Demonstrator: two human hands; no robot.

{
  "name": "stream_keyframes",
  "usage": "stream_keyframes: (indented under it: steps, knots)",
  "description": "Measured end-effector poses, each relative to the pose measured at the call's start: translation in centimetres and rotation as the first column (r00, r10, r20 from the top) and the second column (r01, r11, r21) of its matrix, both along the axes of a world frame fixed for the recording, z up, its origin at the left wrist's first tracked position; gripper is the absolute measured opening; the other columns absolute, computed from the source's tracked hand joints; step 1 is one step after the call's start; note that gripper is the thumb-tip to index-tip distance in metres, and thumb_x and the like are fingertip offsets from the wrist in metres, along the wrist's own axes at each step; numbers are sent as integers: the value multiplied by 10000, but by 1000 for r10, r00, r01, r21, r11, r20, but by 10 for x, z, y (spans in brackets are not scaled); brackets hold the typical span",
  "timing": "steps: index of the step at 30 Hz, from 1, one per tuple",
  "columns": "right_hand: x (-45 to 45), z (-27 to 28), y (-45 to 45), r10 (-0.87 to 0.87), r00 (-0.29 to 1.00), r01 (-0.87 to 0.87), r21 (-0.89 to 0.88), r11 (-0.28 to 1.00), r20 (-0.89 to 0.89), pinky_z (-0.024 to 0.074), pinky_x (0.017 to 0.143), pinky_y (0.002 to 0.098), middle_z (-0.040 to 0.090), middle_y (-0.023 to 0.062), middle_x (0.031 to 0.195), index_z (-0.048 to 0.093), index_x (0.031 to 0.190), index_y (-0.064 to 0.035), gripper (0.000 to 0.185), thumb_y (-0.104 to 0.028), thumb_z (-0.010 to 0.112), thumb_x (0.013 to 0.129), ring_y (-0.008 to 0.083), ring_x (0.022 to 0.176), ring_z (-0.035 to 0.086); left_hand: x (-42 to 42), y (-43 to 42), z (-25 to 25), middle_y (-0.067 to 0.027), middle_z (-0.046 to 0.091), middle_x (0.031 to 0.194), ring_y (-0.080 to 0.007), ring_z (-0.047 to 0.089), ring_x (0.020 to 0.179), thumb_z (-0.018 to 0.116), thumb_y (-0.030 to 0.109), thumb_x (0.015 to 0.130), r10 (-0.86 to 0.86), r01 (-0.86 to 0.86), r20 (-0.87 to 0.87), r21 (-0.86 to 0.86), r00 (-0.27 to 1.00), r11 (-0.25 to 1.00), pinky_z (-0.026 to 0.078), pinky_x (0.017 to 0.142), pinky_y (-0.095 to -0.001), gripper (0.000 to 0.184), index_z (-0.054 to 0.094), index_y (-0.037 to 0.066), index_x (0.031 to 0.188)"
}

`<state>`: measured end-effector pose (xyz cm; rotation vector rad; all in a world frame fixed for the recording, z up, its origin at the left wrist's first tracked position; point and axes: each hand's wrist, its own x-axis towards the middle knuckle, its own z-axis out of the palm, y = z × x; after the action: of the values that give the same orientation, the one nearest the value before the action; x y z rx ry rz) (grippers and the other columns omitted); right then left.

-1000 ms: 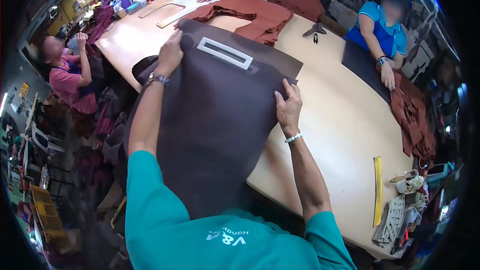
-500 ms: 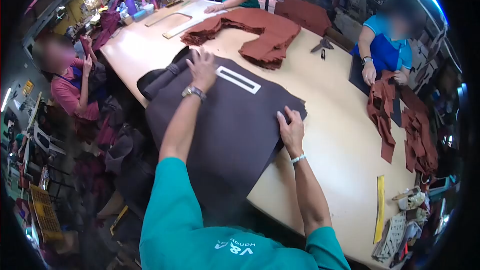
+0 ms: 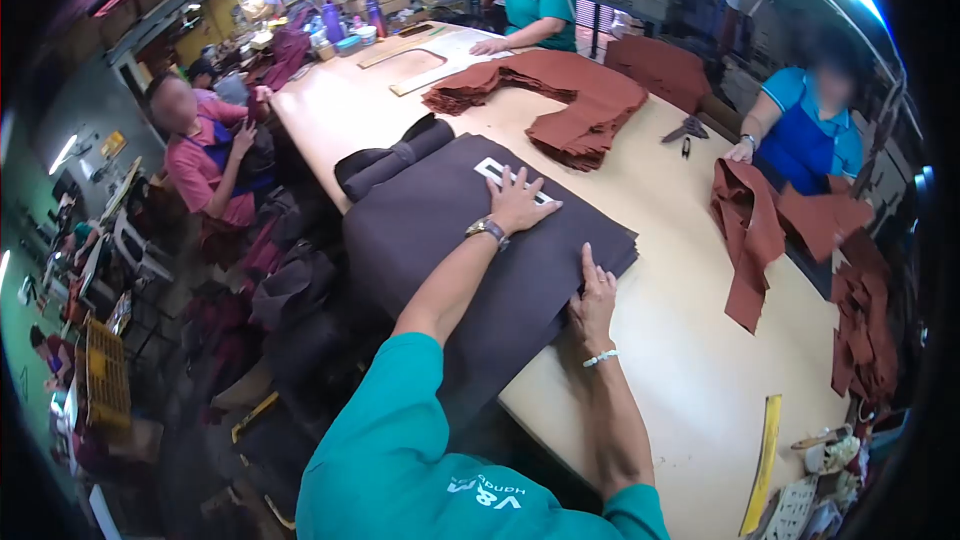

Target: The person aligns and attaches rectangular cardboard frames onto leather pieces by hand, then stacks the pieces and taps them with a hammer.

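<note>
A stack of dark grey-purple sheets (image 3: pixel 410 230), like fabric or leather, lies before me and hangs over the near table edge. On top of it is a white rectangular frame (image 3: pixel 489 168) with a long slot. My left hand (image 3: pixel 517 204) is spread flat over this frame, hiding part of it. At the stack's right edge sits my right hand (image 3: pixel 596 302), its index finger stretched along the sheets and the thumb low beside the edge; the other fingers look partly bent. A rolled dark piece (image 3: pixel 395 160) rests at the stack's far left corner.
Rust-brown cut pieces (image 3: pixel 590 105) are stacked across the table (image 3: pixel 660 390). A yellow ruler (image 3: pixel 763 465) lies at the right front. On the right, a person (image 3: pixel 810 135) handles brown strips (image 3: pixel 745 240). Other people stand at the left and far side.
My left hand has moved right, from beside the white frame onto it. My right hand stays at the stack's edge, its index finger now extended. The view has shifted.
</note>
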<state>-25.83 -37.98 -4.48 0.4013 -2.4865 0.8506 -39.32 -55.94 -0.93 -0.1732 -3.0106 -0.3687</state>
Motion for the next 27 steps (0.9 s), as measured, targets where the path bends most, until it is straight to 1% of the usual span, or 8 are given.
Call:
stream_keyframes:
  steps: [1, 5, 10, 15, 20, 22, 24, 27]
  knots:
    - [2, -1, 0, -44, 998, 45, 15, 999, -55, 365, 952, 395, 600, 196, 1021, 368, 1367, -70, 674, -5, 577, 729, 319, 983, 540, 1, 2, 1, -175, 248, 1454, -423, 89, 1357, 410, 700, 784, 13, -13, 22, 6, 1000, 1000, 49, 1009, -683, 782, 409, 170, 1359]
    - [31, 10, 28, 52, 989, 33, -540, 841, 141, 478, 838, 336, 649, 197, 998, 488, 1271, -26, 452, 21, 533, 824, 261, 930, 630, -1, 5, -1, -177, 247, 1449, -420, 80, 1358, 427, 684, 785, 22, -23, 37, 21, 999, 1000, 47, 1010, -685, 767, 421, 165, 1350]
    - [59, 27, 88, 17, 987, 82, -602, 794, 158, 472, 852, 291, 646, 154, 1056, 494, 1257, 7, 413, 18, 550, 848, 176, 964, 614, 4, 17, -2, -181, 248, 1445, -427, 84, 1354, 448, 669, 781, 49, -50, 16, 39, 999, 998, 54, 1010, -681, 757, 444, 151, 1333]
    - [64, 85, 51, 38, 999, -18, -633, 774, 18, 447, 896, 308, 634, 139, 1090, 522, 1219, 16, 338, 13, 523, 880, 190, 1011, 598, -1, 13, 4, -184, 200, 1470, -440, 59, 1357, 408, 688, 785, 21, -29, 129, 55, 991, 998, 24, 1024, -662, 777, 402, 170, 1364]
    - [24, 73, -3, 166, 986, -137, -574, 808, -2, 407, 949, 376, 630, 115, 1083, 560, 1169, -31, 305, -10, 539, 865, 204, 1064, 569, -11, 0, 5, -173, 141, 1492, -442, -4, 1362, 326, 719, 793, -70, 34, 257, 143, 964, 989, -37, 1033, -644, 800, 324, 206, 1406]
    - [4, 39, -7, 125, 985, -139, -118, 983, -119, 309, 1014, 487, 620, 101, 1098, 572, 1171, -74, 321, -41, 546, 853, 275, 1122, 523, -5, -1, 20, -159, 123, 1500, -426, -6, 1369, 259, 658, 849, -105, 52, 309, 174, 945, 983, -39, 1018, -663, 713, 295, 229, 1417]
    - [1, 6, -11, 60, 998, -61, 131, 989, 11, 247, 1021, 570, 487, 114, 1293, 509, 1254, -125, 417, -101, 557, 840, 370, 1225, 392, -4, -3, 18, -150, 119, 1503, -418, -6, 1372, 248, 641, 860, -133, 95, 289, 141, 948, 985, -31, 1010, -673, 697, 285, 228, 1421]
    - [30, 14, -3, -12, 999, 16, 142, 990, -31, 254, 1018, 560, 315, 166, 1411, 381, 1352, -116, 597, -183, 615, 807, 400, 1273, 309, -9, 2, 7, -138, 115, 1506, -414, 11, 1372, 309, 687, 827, -40, 37, 241, 17, 970, 999, 1, 1021, -665, 749, 277, 233, 1422]
